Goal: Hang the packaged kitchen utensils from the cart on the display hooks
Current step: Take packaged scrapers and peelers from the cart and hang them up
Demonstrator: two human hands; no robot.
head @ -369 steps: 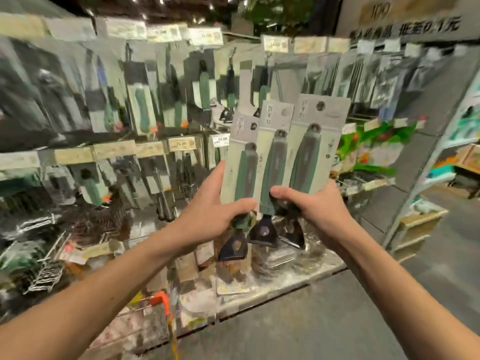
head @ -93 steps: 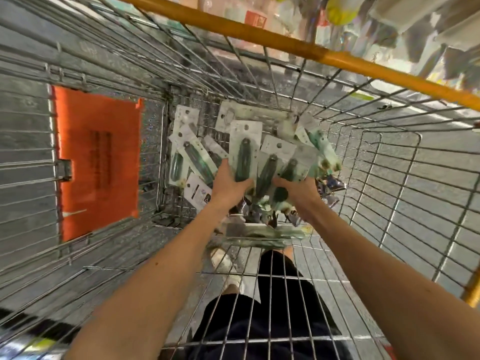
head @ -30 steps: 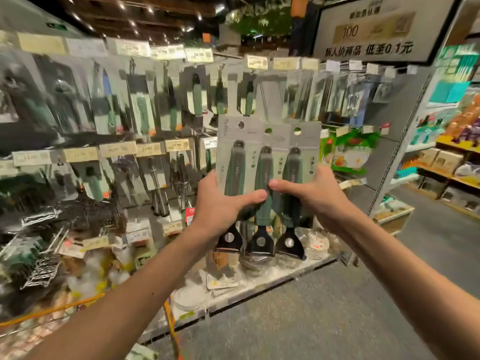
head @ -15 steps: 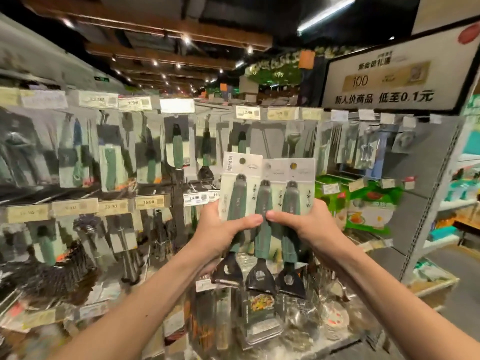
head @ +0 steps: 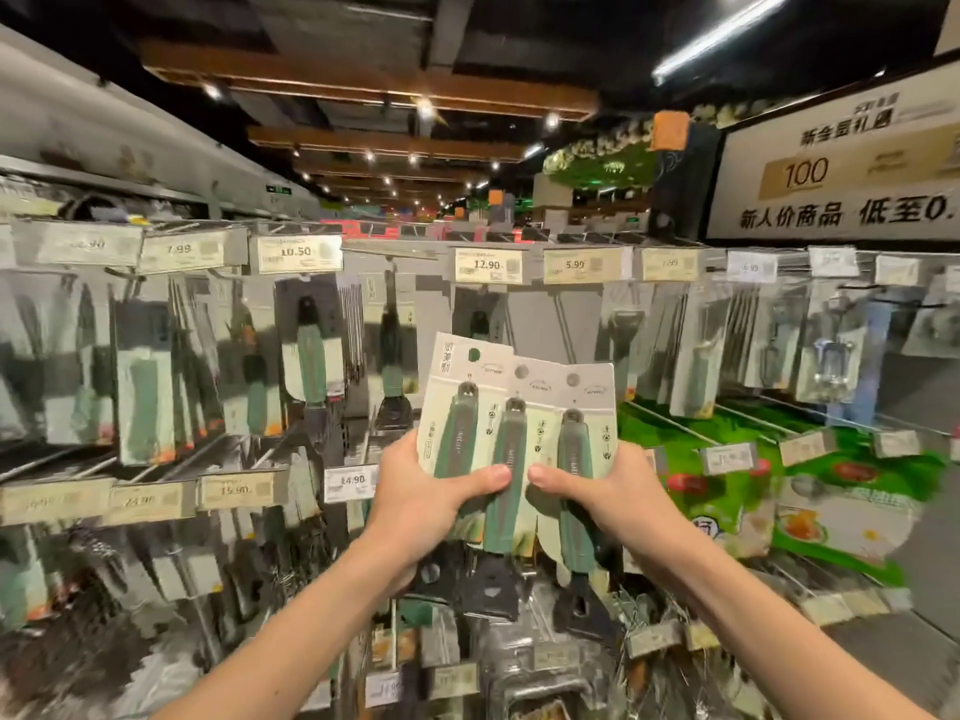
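Both hands clenched on three fanned utensil packs (head: 519, 407), left hand (head: 426, 504) and right hand (head: 605, 493) gripping low, held up near the hook (head: 563, 317) under the 12.90 tag (head: 487, 264). Square the fan so the punched holes line up, then slide on level.

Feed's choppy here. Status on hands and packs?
Left hand and right hand both gripping three fanned utensil packs. Raised before the hooks, none hung yet. Nothing blocking.

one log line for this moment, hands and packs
left hand: gripping utensil packs | right hand: gripping same packs | packs: fanned, raised before display hooks | hung: not yet
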